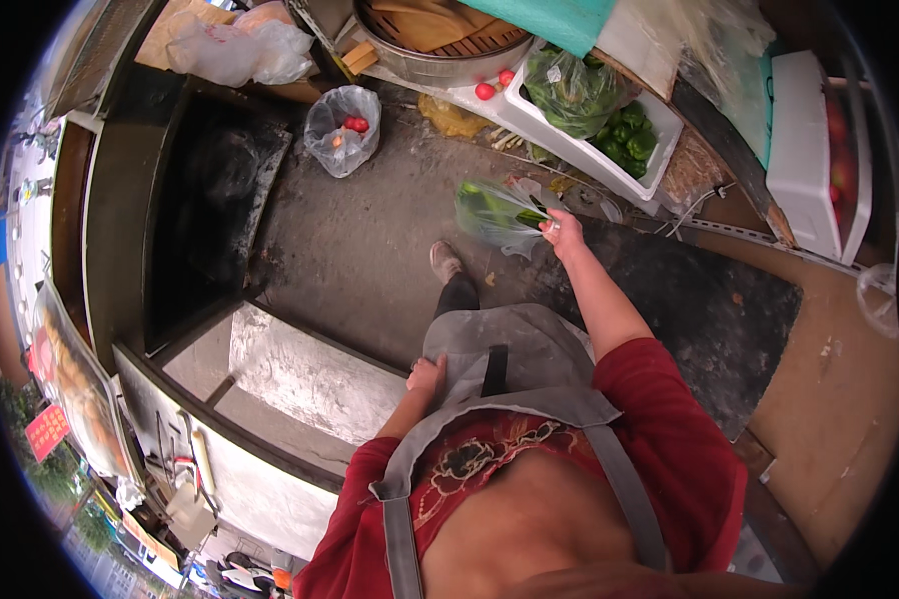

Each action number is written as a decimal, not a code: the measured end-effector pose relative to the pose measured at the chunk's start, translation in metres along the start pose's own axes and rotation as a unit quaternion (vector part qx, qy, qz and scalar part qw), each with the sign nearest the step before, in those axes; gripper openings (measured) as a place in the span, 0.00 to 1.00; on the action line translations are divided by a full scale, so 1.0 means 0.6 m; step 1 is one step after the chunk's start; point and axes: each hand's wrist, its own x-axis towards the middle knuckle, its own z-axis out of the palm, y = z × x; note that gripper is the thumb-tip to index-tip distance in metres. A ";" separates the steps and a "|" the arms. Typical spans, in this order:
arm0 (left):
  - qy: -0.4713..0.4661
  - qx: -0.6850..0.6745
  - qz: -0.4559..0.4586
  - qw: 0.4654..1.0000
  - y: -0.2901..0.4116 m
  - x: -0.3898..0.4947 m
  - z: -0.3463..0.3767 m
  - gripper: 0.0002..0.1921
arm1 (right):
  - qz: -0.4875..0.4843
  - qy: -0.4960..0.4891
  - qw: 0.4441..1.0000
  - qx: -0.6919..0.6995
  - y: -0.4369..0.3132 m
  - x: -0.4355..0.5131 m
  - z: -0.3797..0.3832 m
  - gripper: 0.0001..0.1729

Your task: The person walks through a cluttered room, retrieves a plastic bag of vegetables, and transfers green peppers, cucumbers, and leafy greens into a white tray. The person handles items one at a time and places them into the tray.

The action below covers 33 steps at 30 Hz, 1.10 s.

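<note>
My right hand (pixel 563 233) grips the gathered top of a clear plastic bag (pixel 498 213) that holds green vegetables, held out over the dark floor. My left hand (pixel 425 374) hangs beside the grey apron (pixel 472 337); its fingers are curled, and whether they hold the cloth cannot be told. Beyond the bag stands a white foam box (pixel 584 150) with green peppers (pixel 629 138) and a bagged bunch of green vegetables (pixel 569 90) in it. Two red round vegetables (pixel 485 91) lie by the box's left end.
A plastic-lined bin (pixel 342 131) with red pieces inside stands on the floor (pixel 344 224). A round metal steamer (pixel 442 52) is at the top. White metal counters (pixel 307 374) run along the left. A second foam box (pixel 805 157) is at the right; a yellow bag (pixel 449 116) lies below the steamer.
</note>
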 end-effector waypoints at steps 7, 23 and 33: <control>0.025 0.041 0.001 0.999 0.026 -0.010 -0.056 0.33 | 0.011 -0.025 0.998 -0.055 0.050 0.092 0.056 0.11; 0.055 0.084 0.116 0.988 0.160 0.175 -0.027 0.26 | -0.641 -0.014 0.689 -0.338 -0.236 0.083 0.088 0.16; 0.113 0.046 0.168 0.978 0.148 0.183 -0.011 0.22 | -0.612 0.124 0.559 -0.545 -0.580 0.217 0.211 0.28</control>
